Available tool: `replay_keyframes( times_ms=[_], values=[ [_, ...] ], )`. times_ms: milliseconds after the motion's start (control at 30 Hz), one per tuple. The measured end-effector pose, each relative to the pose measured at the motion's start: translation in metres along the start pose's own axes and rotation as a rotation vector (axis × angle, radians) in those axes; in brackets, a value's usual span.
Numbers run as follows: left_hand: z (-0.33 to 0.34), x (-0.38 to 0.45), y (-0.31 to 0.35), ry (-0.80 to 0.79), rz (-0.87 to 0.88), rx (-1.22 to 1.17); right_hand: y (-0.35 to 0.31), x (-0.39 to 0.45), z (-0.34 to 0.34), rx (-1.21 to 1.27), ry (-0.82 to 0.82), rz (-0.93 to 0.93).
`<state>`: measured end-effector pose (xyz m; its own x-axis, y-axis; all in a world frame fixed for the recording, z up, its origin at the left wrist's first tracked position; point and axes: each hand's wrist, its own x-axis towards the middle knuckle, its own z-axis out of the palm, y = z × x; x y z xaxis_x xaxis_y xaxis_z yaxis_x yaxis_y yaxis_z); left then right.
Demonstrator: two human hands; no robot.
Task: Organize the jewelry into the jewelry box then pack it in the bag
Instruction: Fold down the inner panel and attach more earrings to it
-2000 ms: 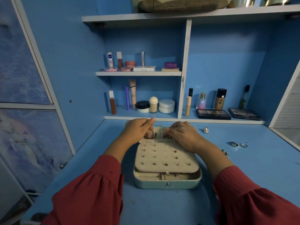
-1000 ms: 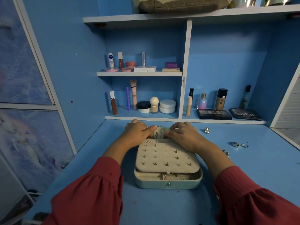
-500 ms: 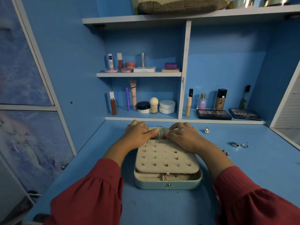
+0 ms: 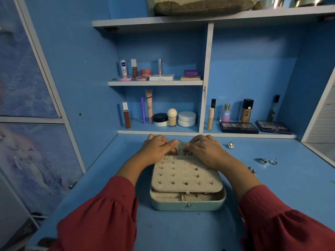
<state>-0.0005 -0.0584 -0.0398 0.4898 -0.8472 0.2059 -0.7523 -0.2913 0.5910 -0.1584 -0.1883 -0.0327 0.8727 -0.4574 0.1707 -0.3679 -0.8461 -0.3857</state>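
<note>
- The jewelry box (image 4: 188,203) sits open on the blue desk (image 4: 181,230), its stud-covered cream panel (image 4: 185,175) resting on top.
- Left hand (image 4: 156,148) and right hand (image 4: 204,150) press curled fingers on the box's far end; what they grip cannot be told.
- 4 rings lie right: (image 4: 230,145), (image 4: 262,160), (image 4: 273,162), (image 4: 252,170).
</note>
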Motion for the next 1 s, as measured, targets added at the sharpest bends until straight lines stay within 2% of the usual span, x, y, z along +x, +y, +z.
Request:
replay_keyframes(
  times_ms=[133,333,667,1000],
  values=[
    [0.002,0.002,-0.001,-0.035,-0.005,0.053,0.000,-0.002,-0.001,-0.006,0.004,-0.002],
    [0.008,0.004,-0.010,-0.072,-0.101,0.029,0.000,0.001,0.001,0.003,-0.028,0.013],
    [0.005,0.001,0.001,-0.107,-0.011,-0.025,0.000,0.000,0.000,0.061,0.010,-0.004],
    [0.005,-0.002,0.005,-0.131,-0.015,-0.008,0.000,0.001,0.000,0.008,0.014,-0.025]
  ],
)
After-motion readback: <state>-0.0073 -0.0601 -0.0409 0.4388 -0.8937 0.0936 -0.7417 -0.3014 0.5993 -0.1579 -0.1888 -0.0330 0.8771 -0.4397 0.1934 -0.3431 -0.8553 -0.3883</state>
